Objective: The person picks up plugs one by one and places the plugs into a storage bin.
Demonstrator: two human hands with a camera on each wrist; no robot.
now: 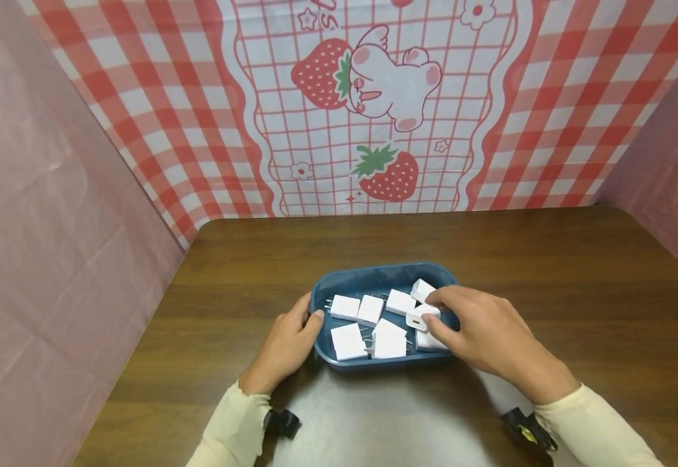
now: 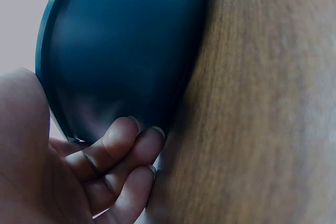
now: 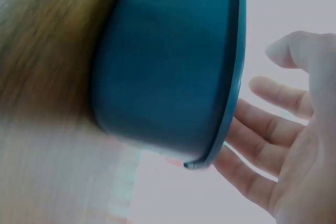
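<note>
A dark blue plastic bin [image 1: 374, 365] with rounded ends sits on the table and holds several white plug-in chargers [image 1: 389, 345], some with metal prongs showing. My left hand [image 1: 285, 344] grips the bin's left end, thumb over the rim. In the left wrist view, its curled fingers [image 2: 119, 137] lie against the outer wall. Over the right end reaches my right hand [image 1: 490, 331]. Its thumb and index finger pinch a white charger [image 1: 417, 322], tilted so its port face shows. The right wrist view has the other fingers [image 3: 257, 145] just beyond the rim.
The brown wood-grain table [image 1: 245, 259] runs back to a red-and-white checked cloth [image 1: 164, 84] with strawberries. Pink cloth [image 1: 53, 227] hangs at the left and right sides. A glossy light reflection lies on the tabletop in front of the bin.
</note>
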